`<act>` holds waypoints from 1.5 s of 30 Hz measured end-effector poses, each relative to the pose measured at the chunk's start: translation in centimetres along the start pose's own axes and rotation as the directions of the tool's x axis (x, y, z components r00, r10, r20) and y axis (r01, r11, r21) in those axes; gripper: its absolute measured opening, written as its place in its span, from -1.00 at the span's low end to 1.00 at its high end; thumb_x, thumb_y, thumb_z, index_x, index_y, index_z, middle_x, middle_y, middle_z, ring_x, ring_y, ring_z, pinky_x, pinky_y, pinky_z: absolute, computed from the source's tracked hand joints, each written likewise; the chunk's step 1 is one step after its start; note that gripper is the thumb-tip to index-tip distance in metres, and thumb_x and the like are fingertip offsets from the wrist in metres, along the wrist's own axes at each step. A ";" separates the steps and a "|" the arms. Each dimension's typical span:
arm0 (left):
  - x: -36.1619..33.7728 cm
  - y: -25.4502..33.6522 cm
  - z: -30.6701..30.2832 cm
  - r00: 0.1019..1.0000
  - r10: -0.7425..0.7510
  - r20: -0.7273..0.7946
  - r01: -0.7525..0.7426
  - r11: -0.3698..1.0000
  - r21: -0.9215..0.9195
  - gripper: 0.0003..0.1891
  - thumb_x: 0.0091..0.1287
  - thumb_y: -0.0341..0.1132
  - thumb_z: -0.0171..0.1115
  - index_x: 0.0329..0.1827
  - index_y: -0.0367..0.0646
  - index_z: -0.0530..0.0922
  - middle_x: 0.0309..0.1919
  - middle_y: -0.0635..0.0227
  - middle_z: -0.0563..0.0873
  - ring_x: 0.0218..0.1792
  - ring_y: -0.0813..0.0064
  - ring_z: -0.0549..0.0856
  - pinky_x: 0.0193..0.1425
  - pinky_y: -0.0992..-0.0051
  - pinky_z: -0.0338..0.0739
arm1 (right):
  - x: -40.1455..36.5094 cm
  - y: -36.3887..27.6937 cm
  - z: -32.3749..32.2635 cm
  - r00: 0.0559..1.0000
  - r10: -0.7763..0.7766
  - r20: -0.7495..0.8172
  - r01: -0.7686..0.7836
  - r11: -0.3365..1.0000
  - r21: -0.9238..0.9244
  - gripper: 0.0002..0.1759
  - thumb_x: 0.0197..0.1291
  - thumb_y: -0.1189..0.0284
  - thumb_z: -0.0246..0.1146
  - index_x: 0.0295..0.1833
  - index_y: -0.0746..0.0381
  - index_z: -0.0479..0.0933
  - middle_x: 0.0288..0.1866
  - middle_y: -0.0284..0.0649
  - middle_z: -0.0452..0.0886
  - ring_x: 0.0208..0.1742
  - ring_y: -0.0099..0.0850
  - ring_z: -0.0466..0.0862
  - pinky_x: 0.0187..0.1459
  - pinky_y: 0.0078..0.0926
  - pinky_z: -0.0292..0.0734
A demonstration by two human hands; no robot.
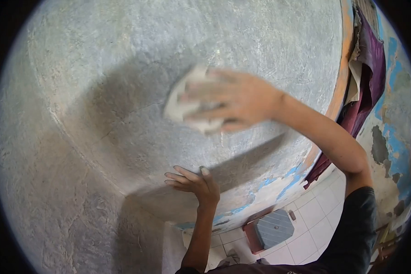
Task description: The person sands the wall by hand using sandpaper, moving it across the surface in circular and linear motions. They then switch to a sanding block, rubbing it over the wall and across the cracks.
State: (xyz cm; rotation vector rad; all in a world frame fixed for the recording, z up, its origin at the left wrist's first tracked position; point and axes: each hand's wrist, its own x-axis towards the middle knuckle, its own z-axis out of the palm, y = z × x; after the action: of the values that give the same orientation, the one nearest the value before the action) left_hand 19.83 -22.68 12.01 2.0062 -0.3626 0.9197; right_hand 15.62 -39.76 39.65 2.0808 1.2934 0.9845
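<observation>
Two bare hands are at work on one wall in the head view. The right hand (235, 98) is raised high, its fingers closed over a pale, crumpled pad of cloth or paper (183, 108) and pressing it flat against the rough, grey plastered wall (123, 68). Hand and pad are both blurred, so the material cannot be told. The pad sits on the wall's upper middle, above and just right of a shaded inside corner. It pokes out past the fingertips to the left. As far as the blur allows, its long axis runs roughly up and down the wall, across the fingers, which point left.

The left hand (194, 182) lies lower down, fingers open and spread, palm against the plaster, holding nothing. It is well apart from the pad.

To the right a purple cloth (372, 64) hangs beside an orange wall edge (340, 86), and beyond it is a wall with peeling blue paint (395, 146). Below, on the white tiled floor (320, 219), a grey ridged block rests on a reddish base (273, 228).

Rubbing here probably goes best with the pad kept flat under the whole hand, with even pressure rather than fingertip pressure. Overlapping passes should reach into the shaded corner. The open left hand serves well as a brace, kept clear of the pad's path. The rough plaster may snag a loose fold, so a firm grip helps.
</observation>
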 end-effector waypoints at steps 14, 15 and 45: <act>-3.9 6.5 4.4 0.989 0.060 0.133 -0.046 0.993 -0.104 -0.14 0.55 0.04 -0.21 0.55 -0.47 -0.36 0.41 -0.53 -0.60 0.34 -0.74 -0.56 0.25 -0.58 -0.53 | -6.7 3.8 -2.9 0.891 0.316 -0.325 -0.439 0.778 -0.449 -0.40 0.29 0.05 0.16 0.43 -0.09 0.42 0.50 -0.08 0.35 0.40 -0.22 0.46 0.28 -0.10 0.45; -4.2 7.3 4.7 0.989 0.058 0.138 -0.045 0.994 -0.097 -0.14 0.55 0.04 -0.21 0.55 -0.47 -0.36 0.41 -0.53 -0.60 0.34 -0.74 -0.56 0.25 -0.58 -0.53 | -7.0 2.9 -1.6 0.953 0.136 -0.269 -0.246 0.868 -0.431 -0.46 0.26 0.19 0.24 0.37 -0.08 0.47 0.47 -0.11 0.40 0.39 -0.24 0.48 0.23 -0.15 0.50; -9.7 34.1 20.1 0.944 0.106 0.313 -0.099 0.994 -0.038 0.07 0.38 0.14 0.15 0.62 -0.23 -0.37 0.36 -0.63 -0.62 0.32 -0.74 -0.63 0.26 -0.57 -0.54 | -33.0 8.0 -8.3 0.892 0.287 -0.348 -0.387 0.884 -0.262 -0.31 0.06 0.29 0.37 0.39 -0.09 0.44 0.44 -0.32 0.43 0.36 -0.26 0.49 0.31 -0.14 0.42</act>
State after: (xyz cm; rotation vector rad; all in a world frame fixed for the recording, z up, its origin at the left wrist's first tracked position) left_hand 3.64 -59.49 18.45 2.1321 -0.6571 0.6519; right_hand 3.94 -72.75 40.10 1.9828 0.8228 1.6067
